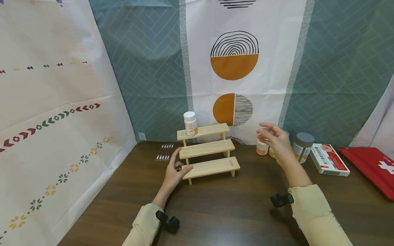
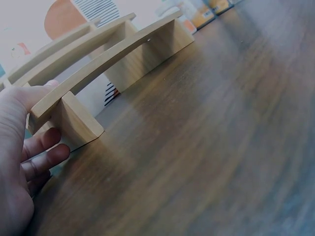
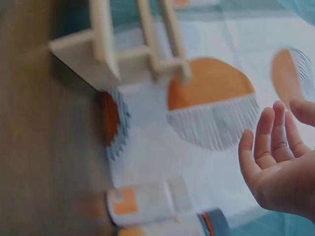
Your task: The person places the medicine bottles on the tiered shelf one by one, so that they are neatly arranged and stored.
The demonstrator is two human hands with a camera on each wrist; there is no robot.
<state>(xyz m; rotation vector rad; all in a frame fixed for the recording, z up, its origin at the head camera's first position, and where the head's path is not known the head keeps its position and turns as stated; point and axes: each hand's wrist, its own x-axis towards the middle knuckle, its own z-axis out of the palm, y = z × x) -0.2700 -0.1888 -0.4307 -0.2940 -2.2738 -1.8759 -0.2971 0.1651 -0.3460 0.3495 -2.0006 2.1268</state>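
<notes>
A three-step wooden display stand (image 1: 212,167) stands on the table, one white pill bottle (image 1: 191,123) with an orange label on its top step. My left hand (image 1: 174,173) grips the stand's left end, thumb on the lowest step. Close up in the left wrist view, the left hand's fingers (image 2: 47,160) bend below that step beside its leg. My right hand (image 1: 277,141) is raised with nothing in it, near a second white bottle (image 1: 262,147) and partly covering a yellow-labelled one (image 1: 272,152). In the right wrist view its fingers (image 3: 264,137) are relaxed and apart.
Right of the bottles stands a grey-lidded jar (image 1: 303,147). Farther right lie a white and red medicine box (image 1: 330,159) and a red pouch (image 1: 373,167) with a white cross. A pack of cotton swabs (image 1: 165,152) lies left of the stand. Patterned cloth (image 1: 147,68) hangs behind.
</notes>
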